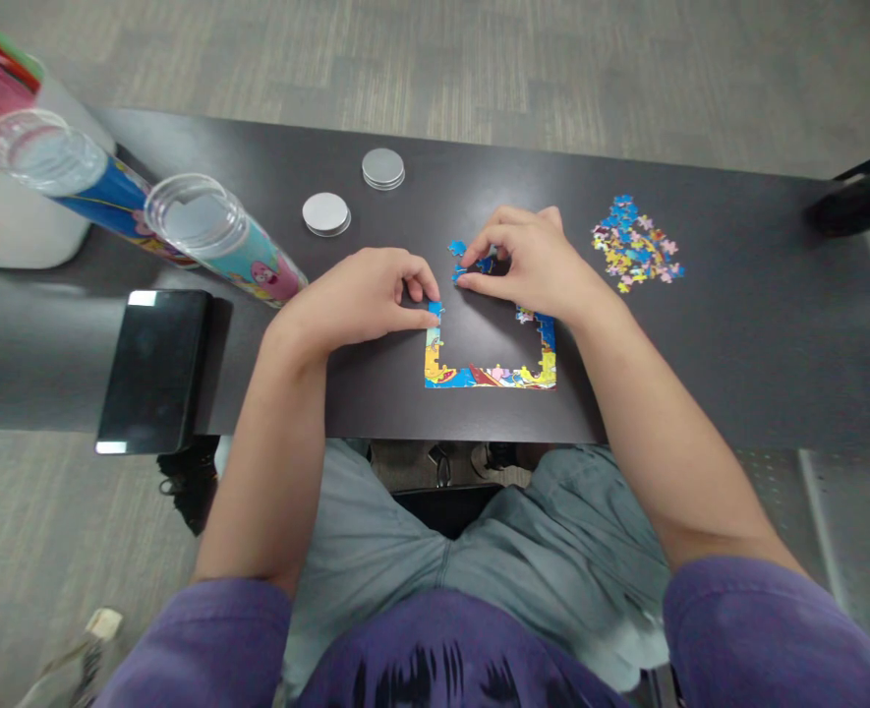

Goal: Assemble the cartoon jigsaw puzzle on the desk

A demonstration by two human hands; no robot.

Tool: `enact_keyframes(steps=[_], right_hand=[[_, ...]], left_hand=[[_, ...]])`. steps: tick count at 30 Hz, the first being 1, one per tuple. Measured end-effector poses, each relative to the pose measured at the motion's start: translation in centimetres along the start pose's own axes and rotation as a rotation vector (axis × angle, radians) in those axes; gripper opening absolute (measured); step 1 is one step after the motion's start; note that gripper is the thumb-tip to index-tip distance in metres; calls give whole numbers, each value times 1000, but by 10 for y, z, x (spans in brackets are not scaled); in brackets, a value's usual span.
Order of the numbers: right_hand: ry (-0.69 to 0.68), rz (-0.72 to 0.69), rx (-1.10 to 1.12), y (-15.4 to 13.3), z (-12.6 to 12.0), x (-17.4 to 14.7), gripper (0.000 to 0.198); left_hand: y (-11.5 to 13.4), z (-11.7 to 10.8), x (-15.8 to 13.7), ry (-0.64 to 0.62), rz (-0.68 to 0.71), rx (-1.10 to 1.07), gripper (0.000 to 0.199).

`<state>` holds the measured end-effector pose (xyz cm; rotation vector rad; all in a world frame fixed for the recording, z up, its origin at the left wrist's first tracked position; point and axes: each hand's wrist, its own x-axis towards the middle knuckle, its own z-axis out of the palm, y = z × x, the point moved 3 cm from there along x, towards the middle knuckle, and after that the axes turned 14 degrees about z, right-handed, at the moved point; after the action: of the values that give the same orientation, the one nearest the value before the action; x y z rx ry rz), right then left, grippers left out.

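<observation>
A partly joined jigsaw border [479, 378] lies on the dark table, with its left, bottom and right sides showing. My left hand [368, 295] pinches thumb and forefinger around the blue piece [435, 309] at the top of the left side. Just above the border, my right hand [527, 261] holds a small blue puzzle piece [459, 272] between thumb and fingers. Another loose blue piece [456, 249] lies beside those fingertips, and more blue pieces [486, 265] are partly hidden under the right hand.
To the right is a pile of loose puzzle pieces [637, 244]. Round silver lids [326, 212] lie at the back. Two clear-topped printed tubes [232, 241], a black tablet-like device [154, 372] and a white bin [43, 221] are on the left. A black cylindrical object [858, 202] sits far right.
</observation>
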<state>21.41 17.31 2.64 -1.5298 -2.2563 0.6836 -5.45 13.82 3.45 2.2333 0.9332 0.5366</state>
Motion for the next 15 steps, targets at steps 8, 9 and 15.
enact_keyframes(steps=[8, 9, 15], right_hand=[[-193, -34, 63, -12, 2, -5, 20], [-209, -35, 66, -13, 1, -6, 21], [-234, -46, 64, -15, 2, -10, 23]], left_hand=[[1, 0, -1, 14, -5, -18, 19], [1, 0, -2, 17, -5, -18, 19], [-1, 1, -2, 20, -5, -20, 20]])
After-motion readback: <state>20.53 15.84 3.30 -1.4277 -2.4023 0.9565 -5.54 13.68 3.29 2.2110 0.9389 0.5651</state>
